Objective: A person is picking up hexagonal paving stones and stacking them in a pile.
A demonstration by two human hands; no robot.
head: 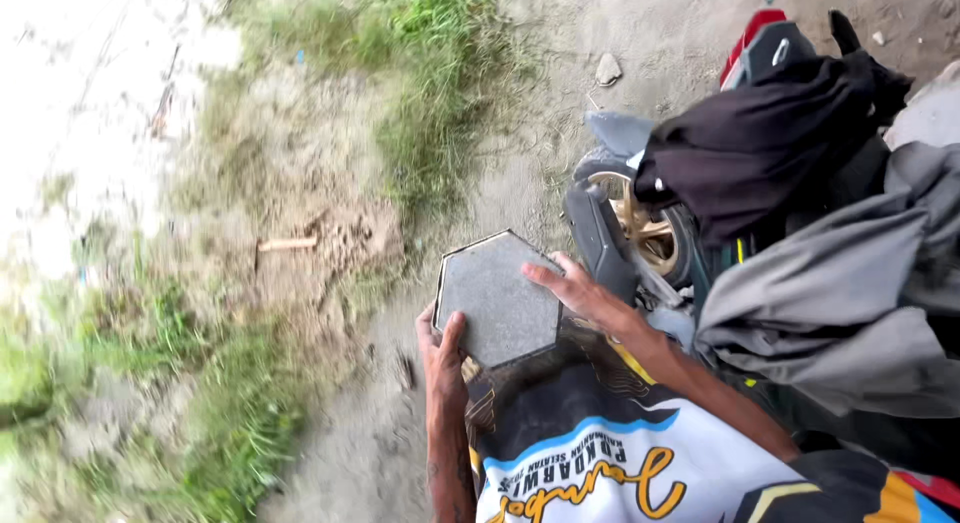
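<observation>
A grey hexagonal paving block [497,298] is held flat in front of my chest, above a sandy path. My left hand [442,351] grips its near left edge, thumb on top. My right hand [572,288] lies over its right edge with the fingers spread on the top face. Below the block shows my shirt [590,453], white, black and blue with yellow lettering.
A parked motorbike [640,228] with a gold wheel stands close on the right, draped with black cloth [760,143] and grey cloth [850,293]. Grass [430,103] and bare earth lie to the left. A stone [607,70] sits on the sandy path ahead.
</observation>
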